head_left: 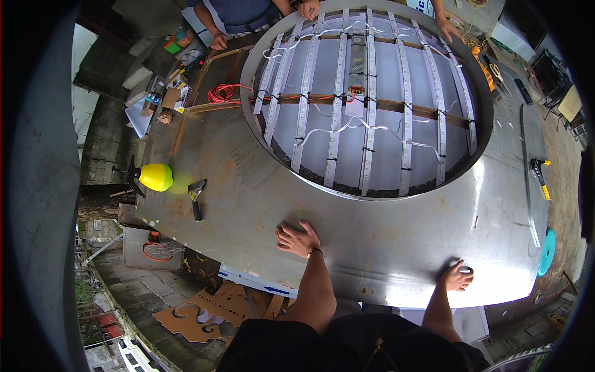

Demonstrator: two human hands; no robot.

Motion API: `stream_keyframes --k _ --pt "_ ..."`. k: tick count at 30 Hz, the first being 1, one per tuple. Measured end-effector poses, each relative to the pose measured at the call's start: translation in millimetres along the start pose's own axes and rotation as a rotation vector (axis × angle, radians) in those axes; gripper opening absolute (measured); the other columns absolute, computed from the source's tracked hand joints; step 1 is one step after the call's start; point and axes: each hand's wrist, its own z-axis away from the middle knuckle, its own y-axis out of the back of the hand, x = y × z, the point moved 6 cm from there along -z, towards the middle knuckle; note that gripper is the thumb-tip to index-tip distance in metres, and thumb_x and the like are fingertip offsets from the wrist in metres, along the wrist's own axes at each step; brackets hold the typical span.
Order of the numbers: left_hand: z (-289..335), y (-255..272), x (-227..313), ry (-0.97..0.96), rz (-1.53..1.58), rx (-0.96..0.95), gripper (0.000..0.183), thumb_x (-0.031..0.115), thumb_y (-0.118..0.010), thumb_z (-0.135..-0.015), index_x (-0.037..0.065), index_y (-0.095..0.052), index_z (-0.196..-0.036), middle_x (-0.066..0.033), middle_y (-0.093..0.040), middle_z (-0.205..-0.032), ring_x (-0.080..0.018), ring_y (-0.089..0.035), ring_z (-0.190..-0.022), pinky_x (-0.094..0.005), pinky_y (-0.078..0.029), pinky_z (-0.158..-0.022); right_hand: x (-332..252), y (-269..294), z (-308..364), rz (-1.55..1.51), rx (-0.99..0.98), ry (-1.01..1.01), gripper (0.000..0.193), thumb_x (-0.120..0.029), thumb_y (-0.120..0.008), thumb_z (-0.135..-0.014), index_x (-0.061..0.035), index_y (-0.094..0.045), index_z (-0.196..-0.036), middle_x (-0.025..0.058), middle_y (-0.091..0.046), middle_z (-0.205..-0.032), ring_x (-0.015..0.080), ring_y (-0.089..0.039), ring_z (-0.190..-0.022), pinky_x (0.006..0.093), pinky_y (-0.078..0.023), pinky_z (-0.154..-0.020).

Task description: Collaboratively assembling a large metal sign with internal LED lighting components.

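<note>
1. Spread open, the left hand (298, 239) presses on bare metal; the right hand (457, 276) rests near the edge, fingers curled, and whether it grips anything cannot be told.
2. Broad grey sheet-metal tabletop (235, 204): under both hands, before the person.
3. Large round grey metal frame (485, 118): on the tabletop's far part, containing long pale light strips (406, 124) and a perforated metal unit (357, 57).
4. Bulbous yellow spray bottle (155, 177), black-topped: at left, contents unseen.
5. Black-handled scraper (196, 198): near the bottle.

Table (248, 192) left: spray bottle (156, 177), scraper (196, 197) (just beside) | far side: round frame (486, 118)
</note>
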Motion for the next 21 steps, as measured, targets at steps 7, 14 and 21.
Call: stream_keyframes --k 7,14,21 --pt "0.6 -1.3 -0.8 -0.008 -0.009 -0.002 0.060 0.054 -0.038 -0.086 0.007 -0.042 -0.124 -0.0152 -0.041 -0.131 -0.0310 -0.035 -0.126 -0.0594 -0.020 -0.103 -2.5 2.8 -1.5 -0.002 -0.007 0.009 0.080 -0.079 -0.027 -0.079 -0.0096 -0.048 -0.113 0.0134 -0.048 -0.114 0.0329 -0.046 -0.107 0.0524 -0.033 -0.087" --pt "2.9 -4.1 1.9 -0.041 -0.082 0.087 0.064 0.060 -0.032 -0.087 0.007 -0.045 -0.121 -0.0124 -0.043 -0.126 -0.0294 -0.041 -0.117 -0.0513 -0.025 -0.099 -1.9 4.4 -3.7 0.000 -0.026 -0.001 0.081 -0.078 -0.028 -0.079 -0.0092 -0.048 -0.116 0.0139 -0.048 -0.117 0.0331 -0.044 -0.111 0.0530 -0.032 -0.088" --pt "0.8 -1.2 0.2 -0.056 -0.091 0.122 0.064 0.061 -0.031 -0.087 0.007 -0.046 -0.120 -0.0121 -0.044 -0.125 -0.0289 -0.041 -0.116 -0.0492 -0.027 -0.096 -4.9 5.3 -1.4 -0.015 -0.073 -0.015 0.080 -0.077 -0.030 -0.080 -0.0080 -0.047 -0.118 0.0153 -0.046 -0.120 0.0332 -0.043 -0.112 0.0530 -0.031 -0.091"
